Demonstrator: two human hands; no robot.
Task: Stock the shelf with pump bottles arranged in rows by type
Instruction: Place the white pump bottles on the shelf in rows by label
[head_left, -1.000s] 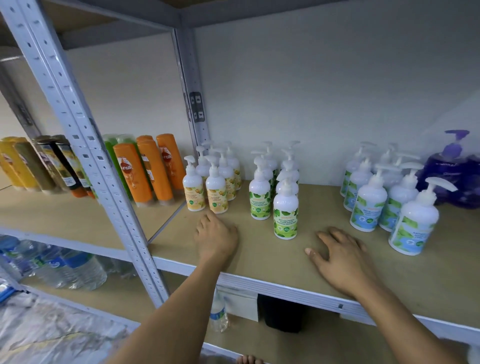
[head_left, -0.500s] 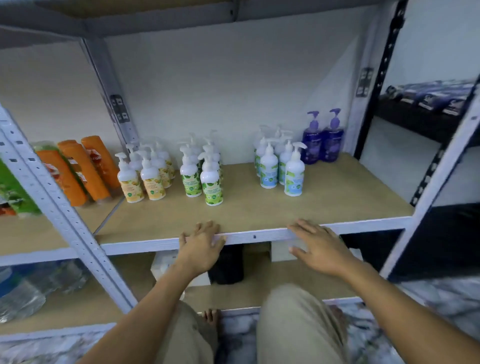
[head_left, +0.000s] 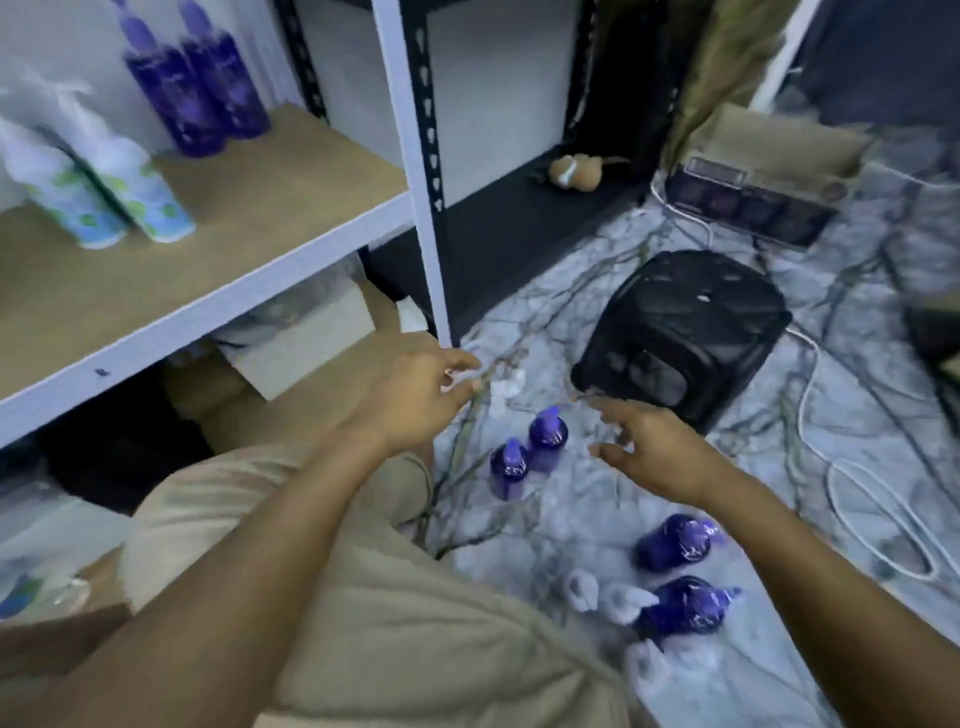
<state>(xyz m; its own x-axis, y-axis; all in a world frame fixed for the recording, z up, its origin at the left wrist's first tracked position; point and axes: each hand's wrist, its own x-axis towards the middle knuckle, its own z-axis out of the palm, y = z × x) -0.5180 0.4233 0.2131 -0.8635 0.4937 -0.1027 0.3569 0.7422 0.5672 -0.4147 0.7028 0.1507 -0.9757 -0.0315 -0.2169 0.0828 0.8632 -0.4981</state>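
My left hand and right hand hover empty, fingers loosely spread; I'd grip the two upright purple bottles round the body (pumps may swivel), one apiece.

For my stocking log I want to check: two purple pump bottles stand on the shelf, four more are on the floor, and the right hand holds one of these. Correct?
Not quite. The head view shows the right hand empty, fingers spread. The rest holds: two purple pump bottles on the shelf, four purple bottles on the floor.
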